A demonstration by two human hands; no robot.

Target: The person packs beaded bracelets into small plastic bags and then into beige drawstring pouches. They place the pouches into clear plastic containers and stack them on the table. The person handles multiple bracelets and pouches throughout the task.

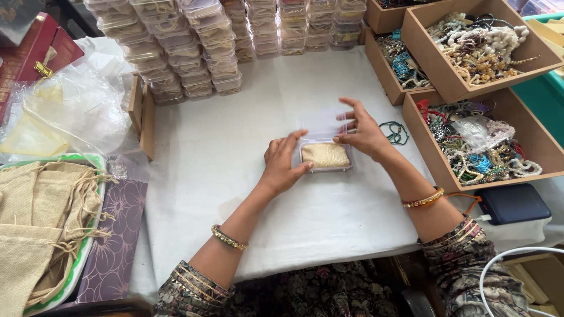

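Note:
A small clear plastic box (326, 167) sits on the white tablecloth (235, 176) with a beige cloth pouch (325, 155) lying inside it. Its clear hinged lid (322, 120) stands open behind it. My left hand (284, 162) rests against the box's left side, fingers on its edge. My right hand (363, 130) touches the box's right rear corner and the lid, fingers spread. A green bead bracelet (395, 131) lies on the cloth just right of my right hand.
Stacks of clear plastic boxes (194, 53) line the back. Wooden trays of bead jewellery (479, 50) stand at the right, with a dark power bank (513, 203) in front. A tray of burlap pouches (41, 223) and plastic bags (76, 111) lie at the left.

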